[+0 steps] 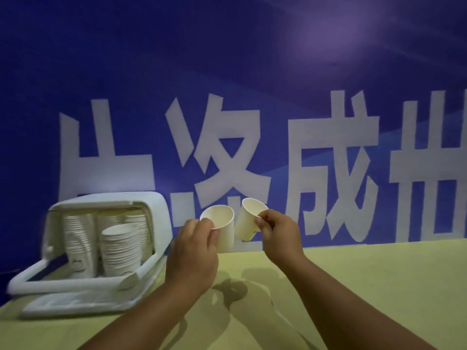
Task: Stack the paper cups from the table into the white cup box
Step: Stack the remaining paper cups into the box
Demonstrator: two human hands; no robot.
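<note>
My left hand (193, 251) holds a white paper cup (223, 229) by its rim, mouth tilted toward me, above the table. My right hand (276, 233) pinches a second white paper cup (246, 219) by its side, tilted left so the two cups almost touch. At the left stands the white cup box (156, 210), its front open and its flap lying on the table. Inside it are several stacks of paper cups (121, 248); the front stack is shorter than those behind.
A yellow-green tablecloth (379, 279) covers the table, which runs to the right and toward me. Directly behind the table hangs a blue banner (227, 72) with large white characters. The hands cast shadows on the cloth below them.
</note>
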